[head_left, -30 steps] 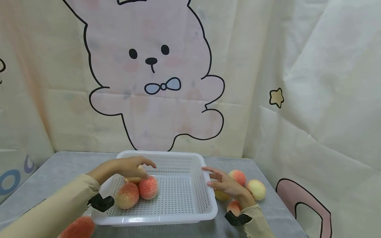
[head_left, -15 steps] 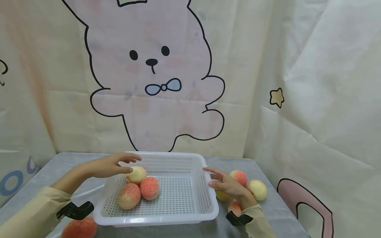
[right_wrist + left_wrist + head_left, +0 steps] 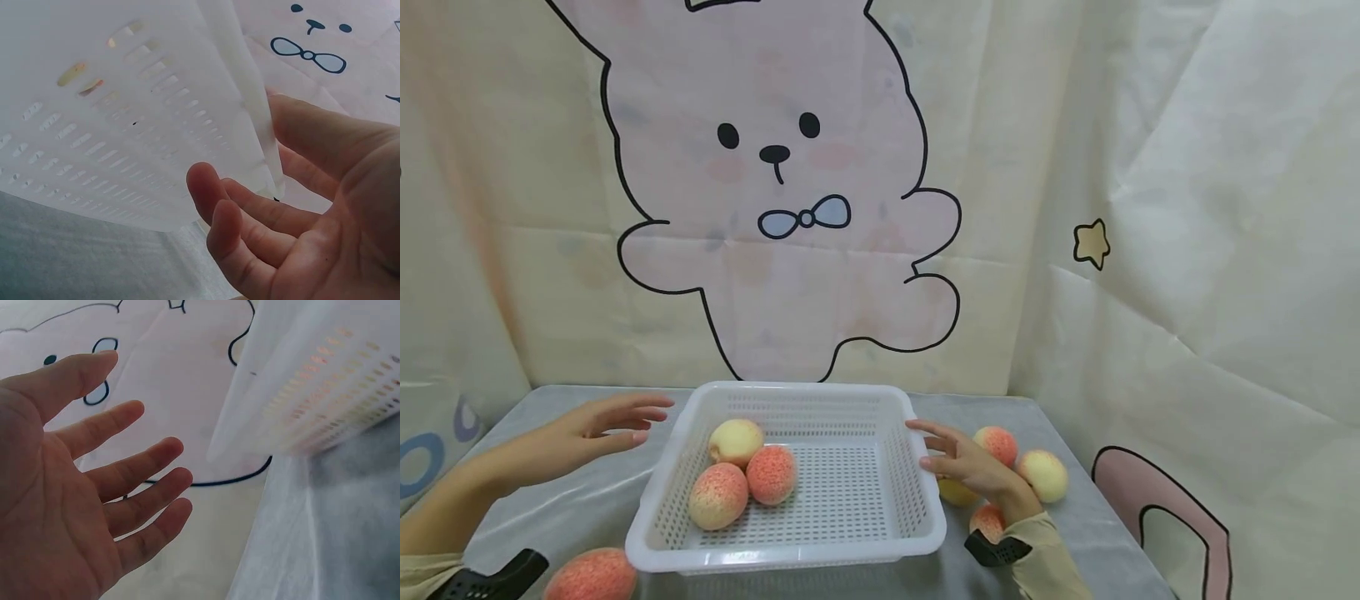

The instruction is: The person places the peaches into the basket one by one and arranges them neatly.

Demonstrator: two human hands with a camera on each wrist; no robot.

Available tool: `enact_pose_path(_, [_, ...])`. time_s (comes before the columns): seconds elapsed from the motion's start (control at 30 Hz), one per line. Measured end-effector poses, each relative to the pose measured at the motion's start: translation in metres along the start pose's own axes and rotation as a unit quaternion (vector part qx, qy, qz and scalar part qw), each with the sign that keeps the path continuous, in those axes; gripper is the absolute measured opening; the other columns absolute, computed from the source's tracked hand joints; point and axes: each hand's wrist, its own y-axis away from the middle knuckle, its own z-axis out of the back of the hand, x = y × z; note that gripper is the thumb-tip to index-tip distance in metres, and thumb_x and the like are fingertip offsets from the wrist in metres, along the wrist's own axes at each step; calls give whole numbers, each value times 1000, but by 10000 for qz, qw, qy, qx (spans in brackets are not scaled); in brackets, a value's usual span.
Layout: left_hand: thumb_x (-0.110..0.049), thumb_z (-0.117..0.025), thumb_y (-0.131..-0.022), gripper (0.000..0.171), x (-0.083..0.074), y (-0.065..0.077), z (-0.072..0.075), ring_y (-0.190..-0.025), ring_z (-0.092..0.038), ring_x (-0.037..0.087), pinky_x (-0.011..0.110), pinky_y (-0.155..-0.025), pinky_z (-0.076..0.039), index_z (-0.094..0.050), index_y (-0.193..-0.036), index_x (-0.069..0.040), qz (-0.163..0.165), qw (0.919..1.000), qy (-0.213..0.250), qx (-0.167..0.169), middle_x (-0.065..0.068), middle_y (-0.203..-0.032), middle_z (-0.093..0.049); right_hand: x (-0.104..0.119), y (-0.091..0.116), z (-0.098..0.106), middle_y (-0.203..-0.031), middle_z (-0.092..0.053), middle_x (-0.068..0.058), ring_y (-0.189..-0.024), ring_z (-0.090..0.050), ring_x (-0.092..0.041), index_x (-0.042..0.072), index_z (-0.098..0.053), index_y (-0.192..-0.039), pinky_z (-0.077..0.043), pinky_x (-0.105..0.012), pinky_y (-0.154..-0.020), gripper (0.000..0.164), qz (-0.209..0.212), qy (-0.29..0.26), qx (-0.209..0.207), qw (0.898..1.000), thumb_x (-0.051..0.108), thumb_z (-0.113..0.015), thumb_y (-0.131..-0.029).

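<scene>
Nearby lie peaches (image 3: 1045, 477), left hand (image 3: 583, 439) spread empty, right hand (image 3: 973, 464) relaxed against the basket (image 3: 786, 559).

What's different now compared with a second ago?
The left grip has moved leftward from over the white plastic basket to outside it, uncovering the pale yellow peach it seems to have let go. The right grip has stayed at the basket's right rim, and the two redder peaches inside have stayed put.
</scene>
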Motion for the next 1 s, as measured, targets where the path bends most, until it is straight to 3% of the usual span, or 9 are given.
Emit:
enact_pose_path(0.13, [-23, -46, -108, 50, 21, 14, 2, -113, -49, -20, 56, -86, -55, -36, -156, -15, 139, 9999, -20, -62, 26, -150, -49, 2, -1, 0, -153, -42, -31, -122, -62, -19, 7, -26, -160, -57, -37, -94, 65, -57, -12, 29, 10000, 14, -57, -103])
enact_pose_path(0.3, [-20, -48, -107, 57, 43, 34, -4, -115, -50, -19, 38, -83, -58, -28, -160, -17, 368, 9980, 356, 362, 31, -154, -41, 3, -1, -1, -152, -43, -30, -121, -62, -18, 8, -26, -160, -57, -37, -93, 65, -63, -17, 34, 10000, 15, -57, -103])
enact_pose_path(0.47, [-22, -49, -107, 61, 63, 50, -14, -112, -51, -20, 56, -85, -56, -23, -162, -19, 834, 9880, 778, 1043, 36, -157, -32, 1, -1, -2, -151, -44, -30, -120, -62, -18, 8, -27, -159, -57, -37, -93, 65, -75, -60, 13, 10000, 15, -58, -103])
enact_pose_path(0.5, [-23, -49, -107, 61, 66, 52, -16, -116, -53, -13, 59, -85, -55, -24, -162, -20, 919, 9857, 809, 1161, 35, -157, -32, 1, -1, -2, -151, -44, -30, -119, -62, -18, 8, -27, -159, -57, -37, -93, 65, -67, -78, 27, 9999, 15, -58, -103])
enact_pose_path(0.53, [-24, -50, -107, 60, 69, 55, -17, -116, -53, -12, 62, -86, -54, -25, -161, -21, 980, 9830, 846, 1299, 33, -157, -34, 0, -1, -2, -150, -44, -30, -119, -62, -18, 8, -26, -160, -57, -37, -93, 65, -71, -95, 39, 9999, 15, -58, -103])
enact_pose_path(0.63, [-23, -53, -106, 59, 79, 59, -23, -117, -52, -12, 58, -89, -54, -29, -160, -23, 989, 9736, 1143, 1709, 3, -157, -45, -2, -1, -2, -151, -43, -31, -119, -63, -18, 7, -26, -159, -57, -37, -92, 65, -56, -130, 55, 9999, 14, -57, -103])
enact_pose_path(0.77, [-26, -57, -103, 61, 88, 62, -33, -118, -50, -13, 58, -94, -52, -32, -159, -27, 867, 9529, 1883, 2213, -33, -143, -46, -1, 0, -1, -150, -42, -34, -118, -63, -18, 5, -25, -159, -58, -35, -91, 65, 21, -100, 79, 9999, 13, -56, -103])
enact_pose_path(0.87, [-26, -56, -103, 60, 90, 63, -40, -124, -51, -5, 67, -95, -46, -33, -158, -23, 676, 9422, 2242, 2396, -28, -147, -48, 1, 1, 0, -151, -41, -34, -119, -62, -19, 5, -24, -160, -57, -35, -92, 65, 26, -118, 86, 9999, 13, -56, -104])
enact_pose_path(1.0, [-14, -56, -102, 58, 87, 63, -49, -126, -51, -2, 57, -97, -48, -37, -157, -15, 576, 9391, 2418, 2372, -18, -151, -52, 3, 1, 0, -153, -41, -30, -121, -61, -19, 9, -26, -160, -57, -36, -93, 66, -103, -151, 46, 9998, 15, -58, -103])
